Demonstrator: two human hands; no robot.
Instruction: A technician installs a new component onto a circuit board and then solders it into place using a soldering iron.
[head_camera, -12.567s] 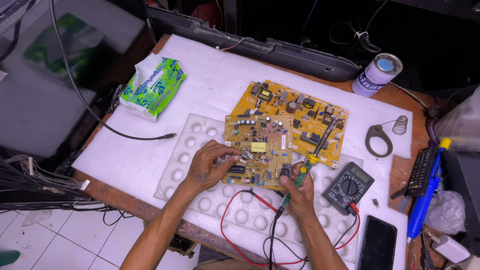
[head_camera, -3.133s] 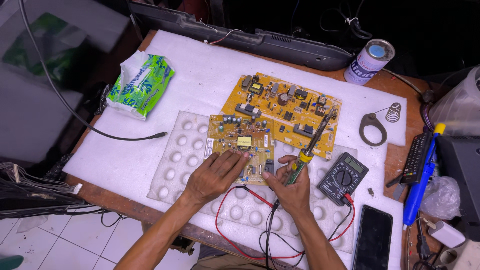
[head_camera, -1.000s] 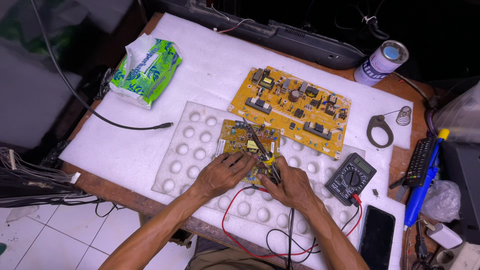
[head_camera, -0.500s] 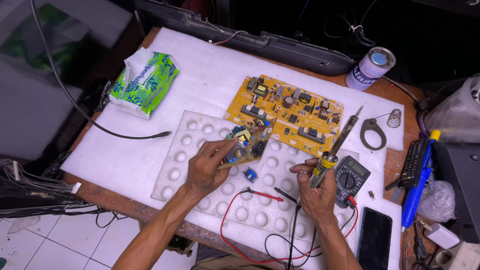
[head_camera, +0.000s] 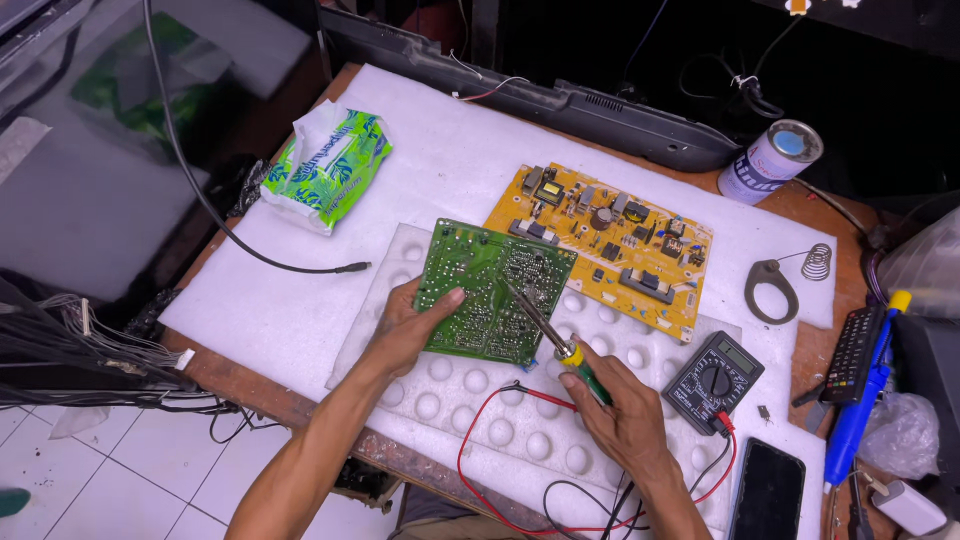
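Flipped green board gripped by L hand; R hand clamps screwdriver; green-white pack far left.

Bright, even light from above floods the white foam sheet on the bench, leaving only soft, short shadows. The far background falls into near darkness. Focus is sharp at the centre; the wide lens bends the edges
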